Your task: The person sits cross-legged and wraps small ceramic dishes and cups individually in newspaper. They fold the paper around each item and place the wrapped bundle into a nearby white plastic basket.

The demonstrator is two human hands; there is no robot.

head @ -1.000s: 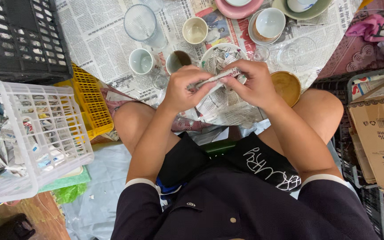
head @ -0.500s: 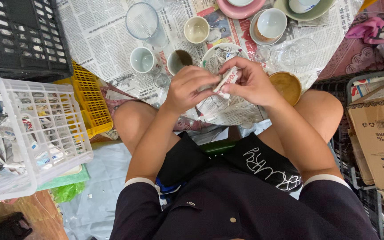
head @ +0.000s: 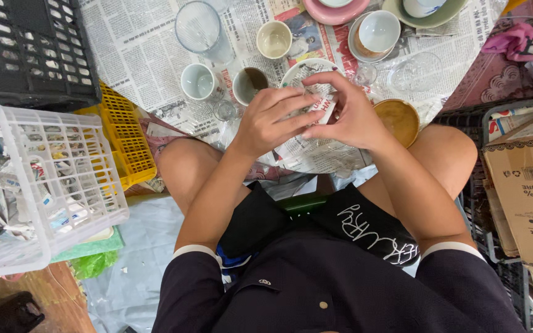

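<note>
Both my left hand and right hand pinch the small newspaper-wrapped bundle fingertip-only; slip risks dropping it onto the small clear shot glass nearby.

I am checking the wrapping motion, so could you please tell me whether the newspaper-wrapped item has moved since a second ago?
Yes. The newspaper-wrapped item lay level between both hands; now it is tipped on end, by the grey cup.

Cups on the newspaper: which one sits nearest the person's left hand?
The grey-green cup with the dark brown inside, just beyond the left hand. The white cup stands further left, and the cream cup further up.
</note>
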